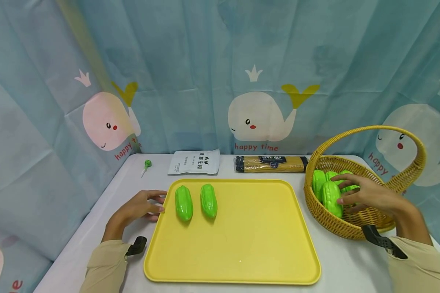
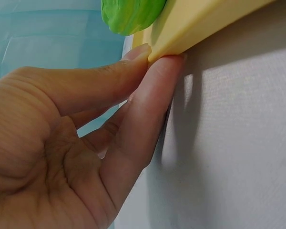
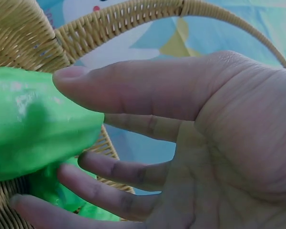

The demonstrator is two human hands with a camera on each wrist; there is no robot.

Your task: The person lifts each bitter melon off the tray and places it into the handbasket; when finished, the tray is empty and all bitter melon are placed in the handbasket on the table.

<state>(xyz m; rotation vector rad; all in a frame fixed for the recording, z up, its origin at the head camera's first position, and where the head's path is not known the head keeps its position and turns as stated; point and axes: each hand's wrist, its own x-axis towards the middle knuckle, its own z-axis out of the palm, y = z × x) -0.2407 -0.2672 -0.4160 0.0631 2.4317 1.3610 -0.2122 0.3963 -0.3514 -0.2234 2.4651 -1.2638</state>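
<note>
Nearest: two beige sleeves (image 1: 418,266), a black band (image 1: 136,246) at the left wrist and another at the right. Between the arms, a yellow tray (image 1: 256,244) lies flat on the white table (image 1: 339,266).

Left hand (image 1: 137,206): at the tray's left edge. Thumb and forefinger are narrow, pinching the rim (wrist view: thumb above, forefinger below).

On the tray, toward its far left corner, lie two green gourds: the left gourd (image 1: 184,203), nearer that hand, and the right gourd (image 1: 208,201). They are side by side, apart, both lengthwise to the viewer.

Right hand (image 1: 372,197): over the wicker basket (image 1: 326,222), which stands right of the tray, handle up. Fingers are wide and spread, not closed round anything; the thumb tip is at the side of the front gourd (image 1: 331,199) (firm contact or mere overlap: cannot tell). More gourds (image 1: 318,183) sit in the basket, left of and behind that one; the hand hides part of the pile.

Beyond the tray, left to right: a green lollipop (image 1: 148,163), a white pouch (image 1: 194,162), a pasta pack (image 1: 273,164).

Farthest: a blue curtain (image 1: 190,61) printed with whales.
</note>
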